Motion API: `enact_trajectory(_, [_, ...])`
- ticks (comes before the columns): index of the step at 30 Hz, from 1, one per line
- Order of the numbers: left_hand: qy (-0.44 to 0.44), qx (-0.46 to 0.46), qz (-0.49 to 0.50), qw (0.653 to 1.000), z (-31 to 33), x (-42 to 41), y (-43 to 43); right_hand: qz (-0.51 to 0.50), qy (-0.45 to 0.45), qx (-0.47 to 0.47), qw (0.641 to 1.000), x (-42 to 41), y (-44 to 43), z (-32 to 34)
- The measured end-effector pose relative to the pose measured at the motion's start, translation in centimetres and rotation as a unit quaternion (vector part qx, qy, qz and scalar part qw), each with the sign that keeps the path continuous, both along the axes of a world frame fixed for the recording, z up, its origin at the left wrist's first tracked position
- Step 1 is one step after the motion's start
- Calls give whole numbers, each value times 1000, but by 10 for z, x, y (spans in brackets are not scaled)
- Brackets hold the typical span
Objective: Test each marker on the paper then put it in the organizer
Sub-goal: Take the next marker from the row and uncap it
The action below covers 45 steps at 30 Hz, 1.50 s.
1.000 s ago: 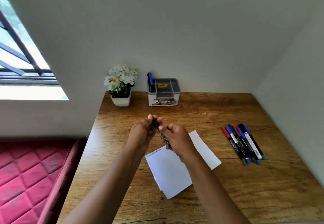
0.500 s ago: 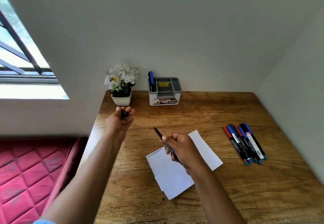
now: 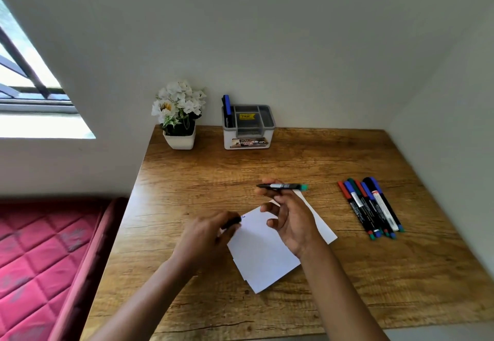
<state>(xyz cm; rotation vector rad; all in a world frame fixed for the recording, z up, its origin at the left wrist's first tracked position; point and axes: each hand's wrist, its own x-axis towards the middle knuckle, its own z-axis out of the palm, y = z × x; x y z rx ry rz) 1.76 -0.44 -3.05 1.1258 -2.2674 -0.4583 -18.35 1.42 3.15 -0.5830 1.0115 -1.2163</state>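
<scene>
My right hand (image 3: 290, 220) holds an uncapped black marker with a green end (image 3: 283, 186) level above the white paper (image 3: 263, 258), its tip pointing left. My left hand (image 3: 207, 233) rests on the paper's left edge and grips the marker's black cap (image 3: 232, 223). Small coloured scribbles show at the paper's top left corner. Several capped markers (image 3: 370, 207) lie side by side on the right of the wooden desk (image 3: 203, 180). The grey and white organizer (image 3: 248, 127) stands at the back, with one blue-capped marker (image 3: 226, 105) upright in its left compartment.
A white pot of white flowers (image 3: 178, 116) stands left of the organizer against the wall. A red quilted mattress (image 3: 40, 255) lies below the desk's left edge. A window (image 3: 24, 94) is at the far left, and a wall closes the right side.
My left hand pulled the cap off, swung out to the left, then came back down to the paper's left edge. My right hand turned the marker from slanted to level.
</scene>
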Motion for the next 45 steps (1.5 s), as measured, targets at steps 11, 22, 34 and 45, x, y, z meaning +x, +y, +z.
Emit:
enact_trajectory(11, [-110,-96,-84,986,-22,0,4,-3,301,-37,953,7,-2,-28])
enact_trajectory(22, [-120,-96,-70,986,-27,-1,3,47,439,-67,895,8,-10,-54])
enact_trajectory(34, [-125,-83,-71,986,-26,-1,2,45,412,-41,909,10,-13,-57])
enact_trajectory(45, [-126,-75,-68,987,-24,-1,2,39,405,-33,913,10,-13,-57])
